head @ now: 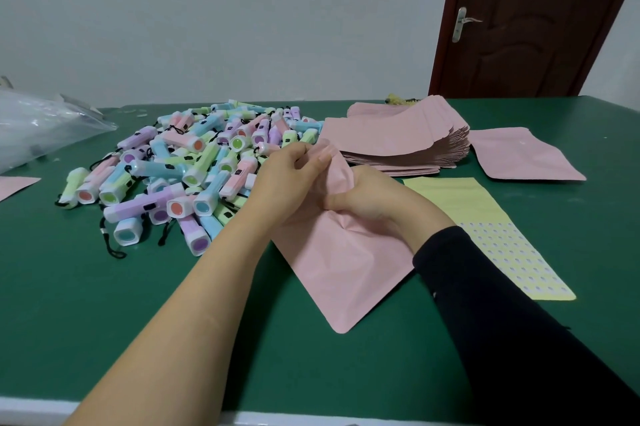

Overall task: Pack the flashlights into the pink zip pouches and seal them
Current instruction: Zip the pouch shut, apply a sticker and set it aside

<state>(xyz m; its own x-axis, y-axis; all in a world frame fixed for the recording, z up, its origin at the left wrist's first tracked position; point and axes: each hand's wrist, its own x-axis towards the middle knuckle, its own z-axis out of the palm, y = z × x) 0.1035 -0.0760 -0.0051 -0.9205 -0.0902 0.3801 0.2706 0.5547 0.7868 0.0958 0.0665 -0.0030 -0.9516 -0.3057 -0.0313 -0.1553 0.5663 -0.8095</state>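
Note:
A pink zip pouch (341,266) lies slanted on the green table (104,321) in front of me, its top end lifted. My left hand (289,183) pinches the pouch's top edge from the left. My right hand (372,199) grips the pouch's upper part, its fingers curled into the foil. A heap of several pastel flashlights (187,169) with black wrist cords lies to the left of my hands. A stack of pink pouches (398,138) sits behind my hands to the right. Whether a flashlight is inside the held pouch is hidden.
A single pink pouch (526,157) lies at the right. A yellow sticker sheet (491,235) lies beside my right forearm. A clear plastic bag (38,128) sits at the far left, another pink pouch corner (14,185) below it. A brown door (533,17) stands behind.

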